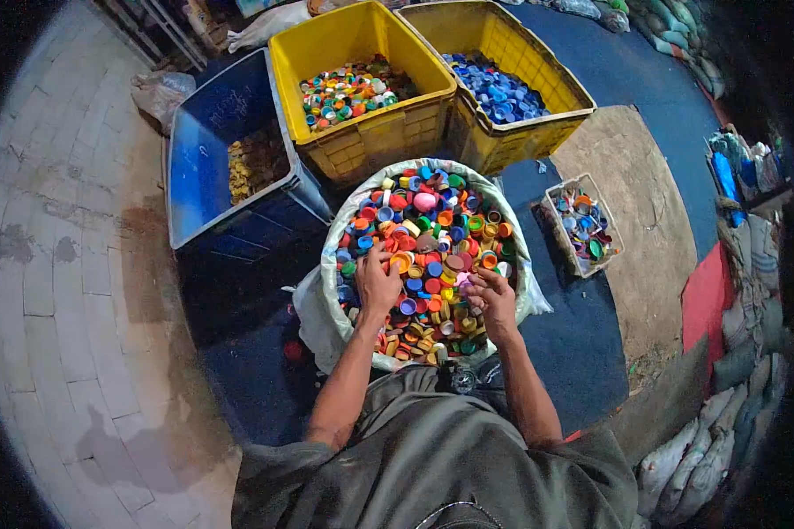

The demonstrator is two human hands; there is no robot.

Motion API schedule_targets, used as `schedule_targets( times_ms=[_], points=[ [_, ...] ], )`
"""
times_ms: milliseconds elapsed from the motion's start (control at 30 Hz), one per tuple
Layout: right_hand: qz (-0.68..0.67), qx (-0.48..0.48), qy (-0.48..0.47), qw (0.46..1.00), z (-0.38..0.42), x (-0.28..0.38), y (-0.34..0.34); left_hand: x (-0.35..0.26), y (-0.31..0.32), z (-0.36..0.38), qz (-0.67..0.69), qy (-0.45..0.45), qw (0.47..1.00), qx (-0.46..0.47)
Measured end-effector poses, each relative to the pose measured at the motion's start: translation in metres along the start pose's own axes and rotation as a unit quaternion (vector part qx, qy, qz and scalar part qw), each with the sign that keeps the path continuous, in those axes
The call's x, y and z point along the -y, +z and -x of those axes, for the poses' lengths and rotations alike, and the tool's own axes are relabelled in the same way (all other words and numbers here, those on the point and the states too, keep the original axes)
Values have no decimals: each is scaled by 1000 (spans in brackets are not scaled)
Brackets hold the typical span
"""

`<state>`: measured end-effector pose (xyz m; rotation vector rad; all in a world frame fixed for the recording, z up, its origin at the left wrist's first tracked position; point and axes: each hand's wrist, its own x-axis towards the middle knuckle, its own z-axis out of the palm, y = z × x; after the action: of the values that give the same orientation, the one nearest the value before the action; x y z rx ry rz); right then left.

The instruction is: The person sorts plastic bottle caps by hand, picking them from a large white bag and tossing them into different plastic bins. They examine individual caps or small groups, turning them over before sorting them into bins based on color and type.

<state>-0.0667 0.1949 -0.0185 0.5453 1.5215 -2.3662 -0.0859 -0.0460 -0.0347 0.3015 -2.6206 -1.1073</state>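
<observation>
Nearest the camera, the person's grey-green shirt [432, 458] fills the lower middle, with bare forearms reaching forward and leaning slightly inward. Just beyond the lap stands a round container [330, 291] lined with pale sacking, its mouth facing up; being round, it shows no clear long axis. Bottle caps [432, 284] of many colours fill it. They point no single way: some lie flat with their hollow side up, some show closed tops, and others, mostly tan ones towards the near rim, lean on edge.

The left hand [377, 282] is over the left-centre of the caps, partly open, fingers pointing forward, with an orange cap [401, 262] at its fingertips; whether it grips that cap I cannot tell. The right hand [495, 304] is over the right side, half curled, fingers angled inward beside a pinkish-violet cap [464, 280]; its hold cannot be told either.

To the right, a small pale basket [584, 226] holds mixed pieces. Farther forward are a blue bin [198, 176] with yellow pieces, a yellow bin [366, 145] with multicoloured caps, and another yellow bin [512, 141] with blue caps.
</observation>
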Motion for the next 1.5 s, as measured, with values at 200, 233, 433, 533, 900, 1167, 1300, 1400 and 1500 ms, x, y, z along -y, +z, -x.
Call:
schedule_targets(
  times_ms=[200, 233, 433, 533, 900, 1167, 1300, 1400, 1500],
  points=[
    [20, 4, 1, 1000, -5, -8, -10, -6, -6, -1, 201, -109, 974, 13],
    [19, 6, 1, 1000, -7, -10, -12, 0, -4, -2, 260, -114, 959, 28],
    [24, 2, -1, 1000, -9, -14, -12, -14, -29, 3, 578, -264, 770, 56],
    [56, 3, -9, 998, -7, -12, -7, -10, -40, 8, 679, -266, 678, 86],
    [212, 0, -107, 971, -8, -21, -3, -11, -55, 24, 753, -329, 566, 71],
    [480, 2, -261, 837, 5, -20, 0, -4, -42, 37, 723, -384, 567, 91],
    [477, -10, -289, 830, 8, -21, 17, -15, -41, 40, 646, -385, 653, 90],
    [466, -12, -294, 834, 0, -33, 17, -29, -38, 41, 545, -337, 762, 91],
    [488, -20, -301, 819, -4, -41, 17, -38, -33, 44, 443, -296, 840, 102]
  ],
)
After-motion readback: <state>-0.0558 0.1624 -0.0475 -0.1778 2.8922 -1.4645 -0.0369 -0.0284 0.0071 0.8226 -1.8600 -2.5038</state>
